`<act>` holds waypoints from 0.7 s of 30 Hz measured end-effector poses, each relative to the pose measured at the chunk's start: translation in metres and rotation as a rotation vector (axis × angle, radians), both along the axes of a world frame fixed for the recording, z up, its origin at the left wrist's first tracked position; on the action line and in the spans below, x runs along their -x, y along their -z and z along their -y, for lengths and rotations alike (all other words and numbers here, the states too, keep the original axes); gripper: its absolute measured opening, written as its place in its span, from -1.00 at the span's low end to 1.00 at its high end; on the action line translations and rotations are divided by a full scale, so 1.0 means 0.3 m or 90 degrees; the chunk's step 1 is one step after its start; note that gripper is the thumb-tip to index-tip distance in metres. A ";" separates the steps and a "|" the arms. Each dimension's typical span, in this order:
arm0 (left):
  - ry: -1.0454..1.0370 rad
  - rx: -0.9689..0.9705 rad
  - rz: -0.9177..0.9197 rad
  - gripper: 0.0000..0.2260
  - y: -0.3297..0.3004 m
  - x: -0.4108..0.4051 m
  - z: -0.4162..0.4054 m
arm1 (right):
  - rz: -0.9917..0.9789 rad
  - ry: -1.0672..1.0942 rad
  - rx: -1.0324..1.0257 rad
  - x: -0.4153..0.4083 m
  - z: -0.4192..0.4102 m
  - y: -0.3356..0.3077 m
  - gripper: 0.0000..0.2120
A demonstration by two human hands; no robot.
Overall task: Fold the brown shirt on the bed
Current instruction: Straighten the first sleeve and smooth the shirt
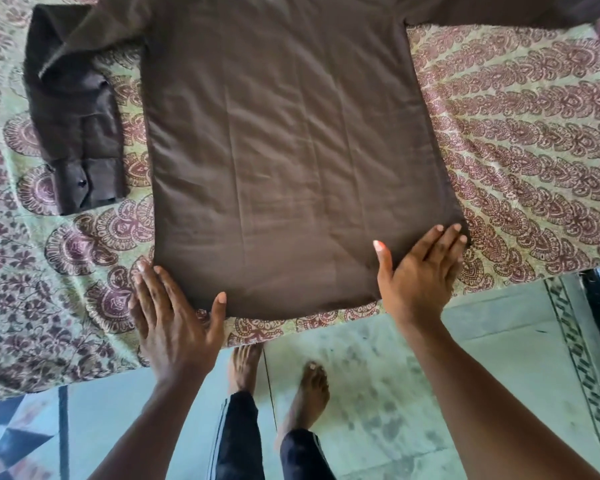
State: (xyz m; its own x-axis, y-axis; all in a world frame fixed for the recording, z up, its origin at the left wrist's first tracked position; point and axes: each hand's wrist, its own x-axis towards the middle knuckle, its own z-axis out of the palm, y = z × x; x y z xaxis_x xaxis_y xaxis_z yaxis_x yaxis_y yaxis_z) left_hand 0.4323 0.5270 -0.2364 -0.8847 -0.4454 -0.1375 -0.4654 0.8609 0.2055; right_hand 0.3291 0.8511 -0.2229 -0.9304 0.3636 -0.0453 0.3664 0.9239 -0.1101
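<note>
Head view: brown shirt (284,150) spread flat across centre frame on patterned bed (520,161). Left hand (174,323) flat-fingered at lower-left hem corner; right hand (420,275) flat, fingers straight, pressing lower-right hem.

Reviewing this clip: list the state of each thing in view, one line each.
brown shirt: spread flat on its front, unfolded.
left sleeve: bent down beside the body, cuff buttoned.
left hand: open, at the hem's left corner.
right hand: open, flat on the hem's right corner.
bedsheet: spread under the shirt.
</note>
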 end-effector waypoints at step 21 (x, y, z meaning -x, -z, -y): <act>0.314 0.016 -0.056 -0.39 -0.016 0.325 0.354 | -0.109 -0.818 0.143 0.157 0.670 0.021 -0.51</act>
State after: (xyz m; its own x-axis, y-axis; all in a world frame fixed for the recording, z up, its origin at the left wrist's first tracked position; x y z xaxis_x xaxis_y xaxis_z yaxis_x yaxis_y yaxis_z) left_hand 0.3349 0.4209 -0.2315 -0.9985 0.0259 -0.0474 0.0158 0.9792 0.2022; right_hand 0.2819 0.6502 -0.2291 -0.6046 -0.7795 0.1638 -0.7883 0.5560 -0.2636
